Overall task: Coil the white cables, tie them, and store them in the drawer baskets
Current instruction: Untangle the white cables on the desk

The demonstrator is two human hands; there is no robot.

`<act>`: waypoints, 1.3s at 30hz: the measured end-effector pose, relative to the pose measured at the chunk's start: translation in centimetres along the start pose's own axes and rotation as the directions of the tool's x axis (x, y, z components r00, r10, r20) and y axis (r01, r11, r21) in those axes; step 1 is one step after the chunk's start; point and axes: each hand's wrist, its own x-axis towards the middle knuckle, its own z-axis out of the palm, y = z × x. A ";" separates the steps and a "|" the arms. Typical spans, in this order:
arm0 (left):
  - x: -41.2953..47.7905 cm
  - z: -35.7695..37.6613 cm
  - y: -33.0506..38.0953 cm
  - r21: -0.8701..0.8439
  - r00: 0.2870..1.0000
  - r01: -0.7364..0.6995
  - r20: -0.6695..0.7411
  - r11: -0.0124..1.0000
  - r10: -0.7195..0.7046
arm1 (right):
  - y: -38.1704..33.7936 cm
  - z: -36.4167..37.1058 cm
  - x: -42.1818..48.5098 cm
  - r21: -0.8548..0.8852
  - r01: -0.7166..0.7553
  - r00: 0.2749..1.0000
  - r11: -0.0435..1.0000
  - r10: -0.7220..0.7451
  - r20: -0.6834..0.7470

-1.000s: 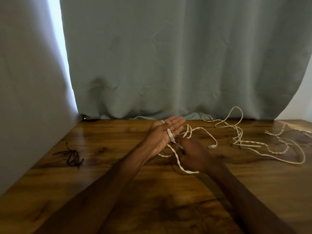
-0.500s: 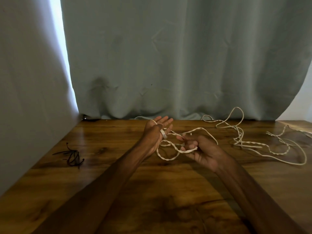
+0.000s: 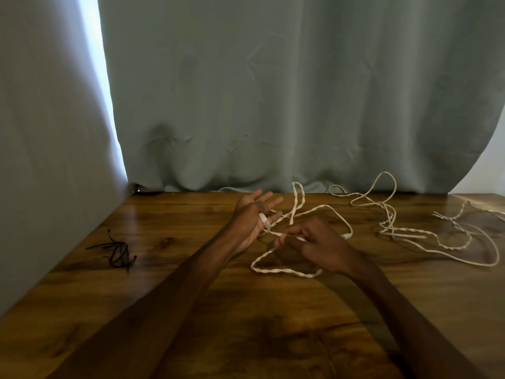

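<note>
pinching white cable (image 3: 284, 270), right hand (image 3: 319, 244), black ties (image 3: 117, 251) lying left

near cable (image 3: 284, 272): off-white, two strands twisted, rope-like spiral pattern. its plug (image 3: 264, 219): brighter white. far cable (image 3: 401, 230): same off-white, spiral twist in stretches, plain single strand elsewhere. ties (image 3: 117, 251): black. table (image 3: 246, 324): warm mid-brown wood, dark streaky grain, near-black blotches toward the front, pale sheen at back left. curtain (image 3: 273, 91): plain pale grey-green. left panel (image 3: 41, 132): flat grey. gap (image 3: 101, 91) between those two: bluish-white light. wall (image 3: 492, 170) far right: white.
</note>
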 end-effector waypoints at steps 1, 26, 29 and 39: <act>-0.1 0.1 0.0 0.036 1.000 -0.007 0.009 0.999 0.006 | -0.1 -0.3 -0.1 0.032 -0.020 1.000 0.999 0.020 0.015; -0.5 -0.8 -1.3 0.631 0.943 -0.331 0.194 0.701 0.271 | 0.1 -1.7 -0.4 0.961 -0.023 0.995 0.276 0.100 -0.005; -1.1 -1.4 -1.3 0.697 0.948 -0.311 0.276 0.645 0.159 | 0.3 -2.3 -0.3 0.984 -0.027 0.993 0.175 0.118 0.006; -1.9 -0.2 -0.7 0.689 0.897 -0.103 0.376 0.717 -0.232 | 1.2 -2.8 -0.3 0.688 0.052 0.917 0.724 0.238 -0.319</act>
